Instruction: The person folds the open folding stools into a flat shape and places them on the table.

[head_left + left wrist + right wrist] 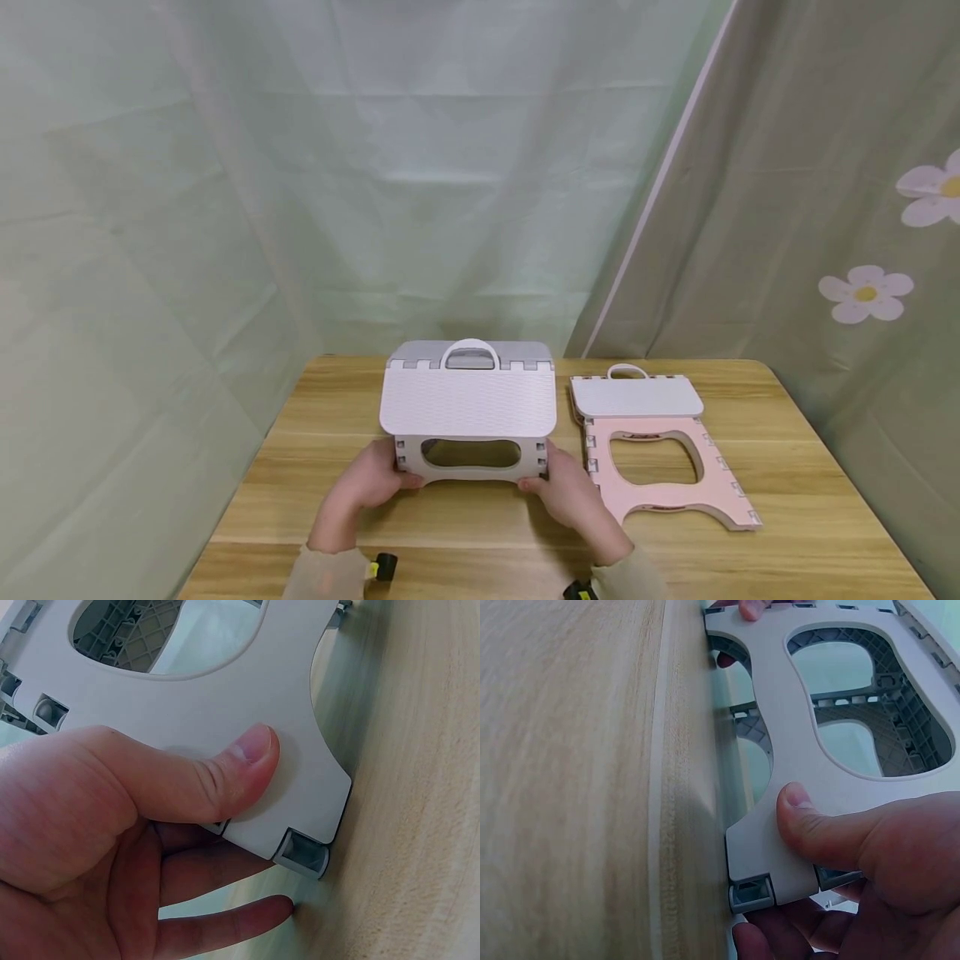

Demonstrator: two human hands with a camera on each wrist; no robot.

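A white and grey folding stool stands on the table in the head view, its legs spread and the two-part top slightly bent, with a handle loop at the middle. My left hand grips the lower left corner of its near leg panel. In the left wrist view the thumb presses the panel's front and other fingers go behind it. At the lower right corner, my right hand pinches the same panel, thumb in front and fingers curled behind. The stool's grey ribbed underside shows through the panel's cutout.
To the right, a pink folding stool lies folded flat on the wooden table, its white top flap and handle at the far end. Pale curtains hang behind and beside the table.
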